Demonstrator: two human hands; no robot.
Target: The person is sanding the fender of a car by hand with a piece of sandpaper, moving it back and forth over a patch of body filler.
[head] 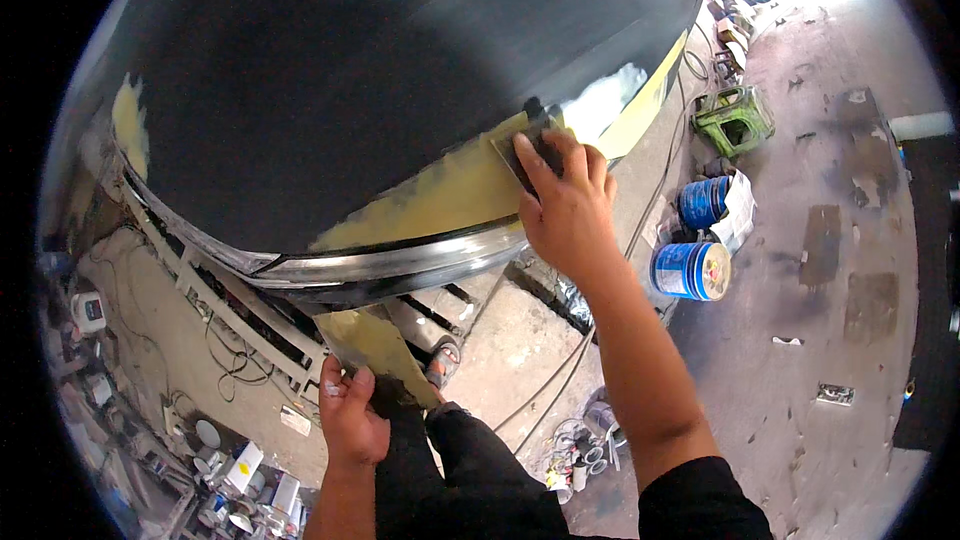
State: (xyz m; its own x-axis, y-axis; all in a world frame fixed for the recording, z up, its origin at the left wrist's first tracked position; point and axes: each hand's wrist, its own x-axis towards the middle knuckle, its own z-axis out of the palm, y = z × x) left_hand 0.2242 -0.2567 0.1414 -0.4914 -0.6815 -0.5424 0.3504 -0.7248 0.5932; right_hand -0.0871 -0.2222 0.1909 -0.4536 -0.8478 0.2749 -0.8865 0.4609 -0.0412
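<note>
My right hand point(570, 202) grips a dark, flat filler spreader point(517, 157), its blade laid on a band of yellow body filler point(442, 191). That filler runs along the edge of a large dark curved vehicle panel point(315, 90), above a shiny metal trim strip point(390, 255). A white patch point(604, 97) and more yellow filler point(645, 112) lie to the right of the hand. My left hand point(352, 405) holds a thin board point(375, 349) smeared with yellow filler, below the trim. At the panel's left end is another yellow patch point(131, 127).
Blue buckets point(682, 270) and a green plastic stool point(735, 120) stand on the floor at right. Cables point(652, 210) cross the floor beside the panel. Cups and tape rolls point(581, 450) lie near my legs; cans and boxes point(247, 465) crowd the lower left.
</note>
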